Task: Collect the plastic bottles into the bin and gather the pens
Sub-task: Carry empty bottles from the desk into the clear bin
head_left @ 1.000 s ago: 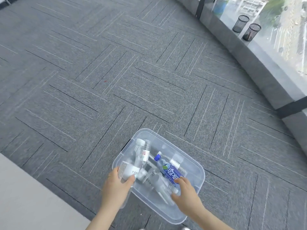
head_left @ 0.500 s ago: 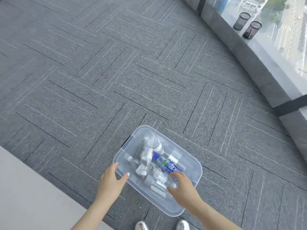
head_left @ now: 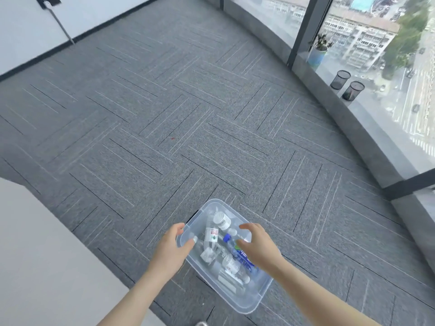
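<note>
Left hand (head_left: 170,249): seen at the lower centre of the frame, placed against the left rim of the bin (head_left: 247,301); the thumb is laid over the rim to the inside and the fingers (head_left: 176,228) are curled along the outer wall, so the rim is pinched between them.
Right hand (head_left: 259,248): spread open above the right side of the bin, fingers apart and slightly bent; nothing is enclosed in it. Whether the right rim or the bottles are touched by it cannot be told.
Bin: a clear plastic tub, set on the grey carpet floor (head_left: 164,137) at the lower centre of the frame, lying between the two hands.
Plastic bottles (head_left: 211,232): several clear ones are heaped on their sides inside the bin, white labels and caps being visible on them.
Blue-labelled bottle (head_left: 237,252): laid inside the bin along its right side, blue cap pointed towards the upper part of the frame, partly covered by the right hand.
Mesh cups (head_left: 353,90): two dark cups are stood side by side on the window ledge (head_left: 376,128) at the upper right, well apart from the bin.
Potted plant (head_left: 317,55): stood on the same ledge, further towards the top of the frame.
Pale surface (head_left: 35,255): seen at the lower left edge of the frame.
</note>
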`<state>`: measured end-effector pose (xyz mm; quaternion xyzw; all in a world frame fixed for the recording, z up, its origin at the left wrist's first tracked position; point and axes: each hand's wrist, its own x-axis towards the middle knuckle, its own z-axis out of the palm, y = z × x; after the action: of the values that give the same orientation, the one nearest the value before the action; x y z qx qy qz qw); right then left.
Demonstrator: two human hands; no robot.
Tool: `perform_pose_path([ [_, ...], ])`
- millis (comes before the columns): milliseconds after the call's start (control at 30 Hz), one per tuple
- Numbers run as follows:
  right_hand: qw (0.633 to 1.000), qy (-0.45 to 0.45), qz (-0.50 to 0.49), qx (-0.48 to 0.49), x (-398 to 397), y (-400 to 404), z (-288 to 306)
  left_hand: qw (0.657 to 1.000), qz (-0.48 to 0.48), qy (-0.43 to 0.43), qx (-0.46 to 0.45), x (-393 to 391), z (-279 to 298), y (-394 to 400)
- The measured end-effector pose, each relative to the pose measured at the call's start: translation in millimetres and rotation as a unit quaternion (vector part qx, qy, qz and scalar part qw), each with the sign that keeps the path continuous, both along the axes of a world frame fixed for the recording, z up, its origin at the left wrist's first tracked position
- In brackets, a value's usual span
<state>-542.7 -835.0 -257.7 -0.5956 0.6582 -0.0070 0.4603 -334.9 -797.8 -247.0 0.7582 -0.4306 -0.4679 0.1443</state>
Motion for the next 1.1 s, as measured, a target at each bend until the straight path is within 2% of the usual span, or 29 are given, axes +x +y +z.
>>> perform_pose_path([
  [267,0.995,-0.031,0.074,-0.063,10.8,-21.8,130.2,0.997,0.032,0.049,-0.047,-25.0,108.0,-1.7],
  [500,0.964,0.023,0.232,-0.128,23.5,-46.8,283.8,0.986,-0.027,-0.052,-0.153,-13.5,253.6,5.5],
  [700,0.922,0.023,0.325,-0.209,67.1,-31.5,390.7,0.964,0.003,-0.137,-0.228,33.5,357.4,54.2],
  [933,0.864,-0.016,0.408,-0.294,135.4,36.1,465.8,0.949,0.107,-0.196,-0.221,101.7,406.6,169.7],
  [1100,0.826,-0.050,0.454,-0.330,189.9,113.7,469.8,0.921,0.204,-0.259,-0.206,139.7,405.1,268.6],
])
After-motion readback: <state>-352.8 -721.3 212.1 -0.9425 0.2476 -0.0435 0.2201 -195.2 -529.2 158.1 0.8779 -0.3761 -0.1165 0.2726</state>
